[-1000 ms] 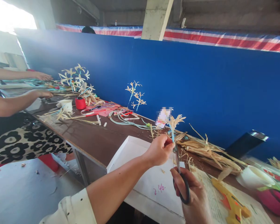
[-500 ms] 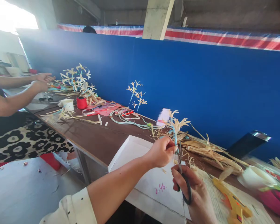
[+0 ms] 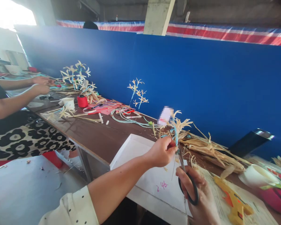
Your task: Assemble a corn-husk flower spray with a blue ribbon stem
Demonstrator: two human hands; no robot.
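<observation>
Over the white box [image 3: 133, 152], here's my left hand [image 3: 162, 152], thumb and fingertips pinching the pale flower [image 3: 179, 126] upright by its blue stem; just right, scissors [image 3: 183, 163], blades beside the stem's foot, handles gripped in my curled right hand [image 3: 199, 190]; farther right, a yellow glue gun [image 3: 234, 198].
</observation>
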